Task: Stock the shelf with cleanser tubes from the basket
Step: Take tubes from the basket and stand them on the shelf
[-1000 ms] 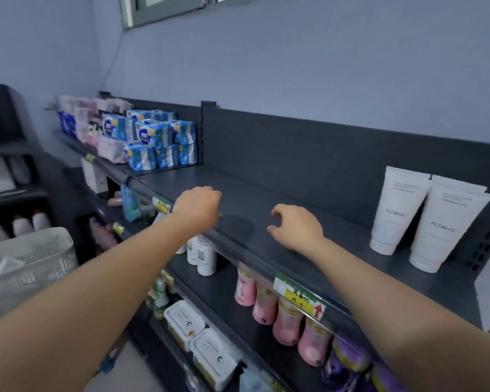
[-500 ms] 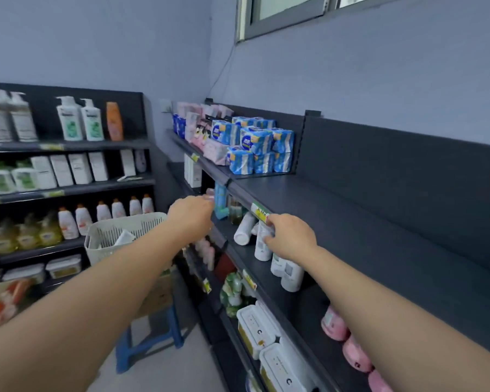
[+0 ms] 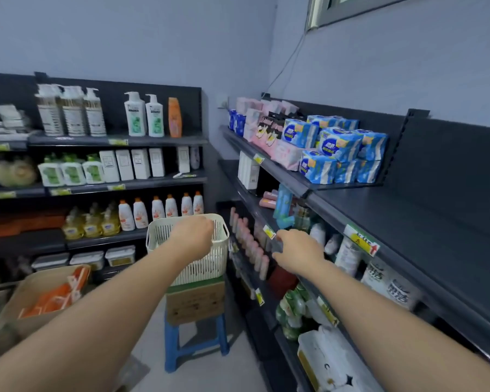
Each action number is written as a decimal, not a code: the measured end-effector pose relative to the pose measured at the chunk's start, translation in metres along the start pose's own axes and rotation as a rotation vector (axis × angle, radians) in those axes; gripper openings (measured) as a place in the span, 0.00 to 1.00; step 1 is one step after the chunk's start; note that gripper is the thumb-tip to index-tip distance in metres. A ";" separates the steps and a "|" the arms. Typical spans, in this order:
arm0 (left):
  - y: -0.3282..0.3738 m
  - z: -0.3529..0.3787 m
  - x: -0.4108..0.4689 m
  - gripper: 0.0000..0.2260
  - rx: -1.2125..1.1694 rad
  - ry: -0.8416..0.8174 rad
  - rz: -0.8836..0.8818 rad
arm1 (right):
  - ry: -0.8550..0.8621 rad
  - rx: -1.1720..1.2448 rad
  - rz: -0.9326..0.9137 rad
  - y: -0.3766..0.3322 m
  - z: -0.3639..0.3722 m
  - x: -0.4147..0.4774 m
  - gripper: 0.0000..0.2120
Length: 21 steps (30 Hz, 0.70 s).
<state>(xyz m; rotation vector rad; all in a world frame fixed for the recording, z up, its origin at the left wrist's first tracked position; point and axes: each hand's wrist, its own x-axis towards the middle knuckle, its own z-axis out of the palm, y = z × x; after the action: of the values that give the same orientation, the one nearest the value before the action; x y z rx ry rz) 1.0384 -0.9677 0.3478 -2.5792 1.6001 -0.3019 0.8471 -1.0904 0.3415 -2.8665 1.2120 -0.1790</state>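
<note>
My left hand hangs over the cream basket at about 11 o'clock, knuckles up. The fingers dip past the rim out of sight, so I can't tell if it's got hold of anything. That hand also hides the inside, so I can't make out any cleanser tubes. The basket sits on a cardboard box on a blue stool. My right hand is at 1 o'clock, fingers loose, holding nothing, just beside a yellow price tag. The dark top shelf runs along 2 o'clock, with blue packs at its far end.
</note>
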 end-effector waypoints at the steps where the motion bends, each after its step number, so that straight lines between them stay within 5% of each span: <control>1: -0.009 0.007 0.003 0.07 0.005 -0.010 -0.003 | -0.017 0.007 -0.005 -0.008 0.005 0.008 0.15; 8: -0.061 0.048 0.028 0.08 -0.031 -0.099 -0.073 | -0.044 0.029 -0.065 -0.053 0.036 0.063 0.17; 21: -0.127 0.123 0.122 0.12 -0.079 -0.204 -0.244 | -0.149 0.086 -0.171 -0.093 0.102 0.210 0.06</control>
<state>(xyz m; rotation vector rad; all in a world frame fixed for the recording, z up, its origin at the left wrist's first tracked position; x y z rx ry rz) 1.2291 -1.0230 0.2649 -2.7626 1.2576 0.0104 1.0706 -1.1787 0.2663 -2.8480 0.9125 -0.0184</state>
